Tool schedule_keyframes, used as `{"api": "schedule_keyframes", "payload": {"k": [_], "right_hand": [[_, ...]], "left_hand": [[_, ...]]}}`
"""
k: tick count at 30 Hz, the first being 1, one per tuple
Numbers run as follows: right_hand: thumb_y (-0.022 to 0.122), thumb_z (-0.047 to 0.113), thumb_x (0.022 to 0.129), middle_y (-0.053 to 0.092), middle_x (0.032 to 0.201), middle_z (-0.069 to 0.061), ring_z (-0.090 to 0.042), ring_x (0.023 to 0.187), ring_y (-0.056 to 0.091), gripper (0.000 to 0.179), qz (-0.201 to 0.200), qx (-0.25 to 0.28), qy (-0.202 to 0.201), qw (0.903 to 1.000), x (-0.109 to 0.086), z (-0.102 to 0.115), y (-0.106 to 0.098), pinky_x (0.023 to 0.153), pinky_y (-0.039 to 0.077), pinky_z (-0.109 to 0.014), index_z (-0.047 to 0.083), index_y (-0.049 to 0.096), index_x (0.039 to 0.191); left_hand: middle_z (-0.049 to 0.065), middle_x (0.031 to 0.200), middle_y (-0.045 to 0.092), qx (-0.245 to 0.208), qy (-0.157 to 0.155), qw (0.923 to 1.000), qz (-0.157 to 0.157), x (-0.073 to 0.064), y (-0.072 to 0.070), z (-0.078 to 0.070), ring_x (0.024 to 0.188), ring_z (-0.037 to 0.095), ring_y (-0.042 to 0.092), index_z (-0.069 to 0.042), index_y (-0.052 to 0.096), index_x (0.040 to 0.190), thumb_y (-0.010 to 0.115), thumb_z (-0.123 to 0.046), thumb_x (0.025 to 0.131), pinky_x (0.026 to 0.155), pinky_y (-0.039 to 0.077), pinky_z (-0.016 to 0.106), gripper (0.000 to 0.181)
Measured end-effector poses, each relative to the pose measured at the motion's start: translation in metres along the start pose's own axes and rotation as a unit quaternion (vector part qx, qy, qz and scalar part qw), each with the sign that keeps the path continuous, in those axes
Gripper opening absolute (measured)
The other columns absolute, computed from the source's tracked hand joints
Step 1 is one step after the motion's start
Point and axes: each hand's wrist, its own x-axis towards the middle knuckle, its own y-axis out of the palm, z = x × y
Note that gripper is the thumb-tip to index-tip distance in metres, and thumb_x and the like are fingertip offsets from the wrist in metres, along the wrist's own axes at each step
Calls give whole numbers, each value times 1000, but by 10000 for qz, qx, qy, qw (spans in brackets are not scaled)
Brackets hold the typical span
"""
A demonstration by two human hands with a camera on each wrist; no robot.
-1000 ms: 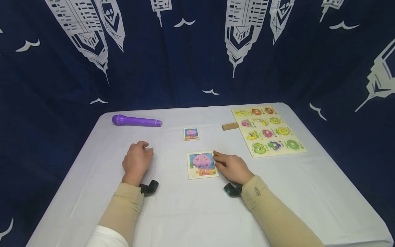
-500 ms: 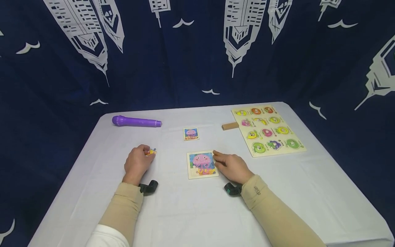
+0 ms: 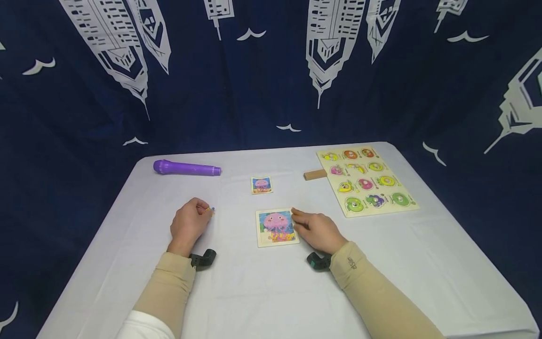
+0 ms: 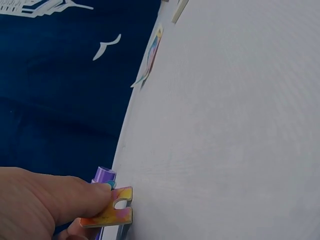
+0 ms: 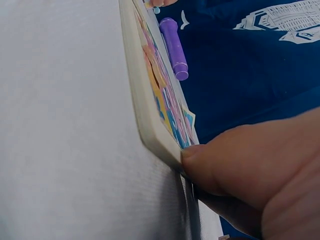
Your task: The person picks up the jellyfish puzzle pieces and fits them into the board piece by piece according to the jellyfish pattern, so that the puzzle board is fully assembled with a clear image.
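My left hand [image 3: 189, 221] pinches a small jigsaw piece [image 4: 117, 210] between thumb and fingers, left of the puzzle. The piece is yellow-orange with a rounded notch, seen clearly in the left wrist view. A square jellyfish puzzle [image 3: 277, 228] with a pale wooden frame lies in front of me, its lower-left corner showing bare wood. At its right edge, my right hand [image 3: 319, 230] grips the frame; the thumb [image 5: 200, 162] sits on the rim in the right wrist view, the other fingers mostly hidden behind it.
Beyond the puzzle lies a small jellyfish picture card [image 3: 261, 185]. A purple toy microphone [image 3: 187, 167] rests at the back left. To the right, a fruit puzzle board [image 3: 367, 181] lies beside a brown wooden block [image 3: 315, 175]. A dark blue curtain [image 3: 254, 84] hangs behind the white table [image 3: 254, 292].
My left hand has shifted slightly right and turned the jigsaw piece in its fingertips, its face showing and then edge-on. The right hand stays on the puzzle frame.
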Motion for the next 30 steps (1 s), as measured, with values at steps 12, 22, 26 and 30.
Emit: {"api": "schedule_keyframes", "payload": {"k": [12, 22, 26, 30], "right_hand": [[65, 23, 101, 56, 151, -3, -29, 138, 54, 39, 7, 77, 31, 10000, -2, 2, 0, 111, 44, -49, 7, 66, 137], [65, 23, 101, 55, 151, -2, -29, 138, 54, 39, 25, 63, 49, 10000, -2, 2, 0, 112, 44, -50, 7, 66, 137], [65, 24, 101, 55, 152, -2, -29, 138, 54, 39, 25, 43, 44, 10000, -2, 2, -1, 111, 44, -50, 8, 66, 137], [64, 23, 101, 55, 152, -2, -29, 137, 55, 39, 30, 17, 36, 10000, -2, 2, -1, 111, 44, -50, 7, 65, 137]], "left_hand": [[2, 87, 72, -656, 524, 9961, 274, -19, 15, -27, 70, 18, 62, -17, 74, 102, 73, -32, 94, 57, 44, 31, 17], [-7, 81, 71, -1756, 1357, 9643, 1442, -48, 39, -55, 72, 14, 60, -22, 73, 88, 82, -24, 88, 62, 47, 29, 9], [-9, 81, 72, -1961, 1592, 9487, 1901, -53, 48, -57, 57, 10, 51, -21, 74, 102, 81, -23, 90, 54, 39, 25, 14], [-12, 81, 71, -1727, 1863, 9501, 1812, -56, 56, -58, 56, 8, 46, -22, 76, 105, 79, -23, 92, 53, 36, 23, 13]]}}
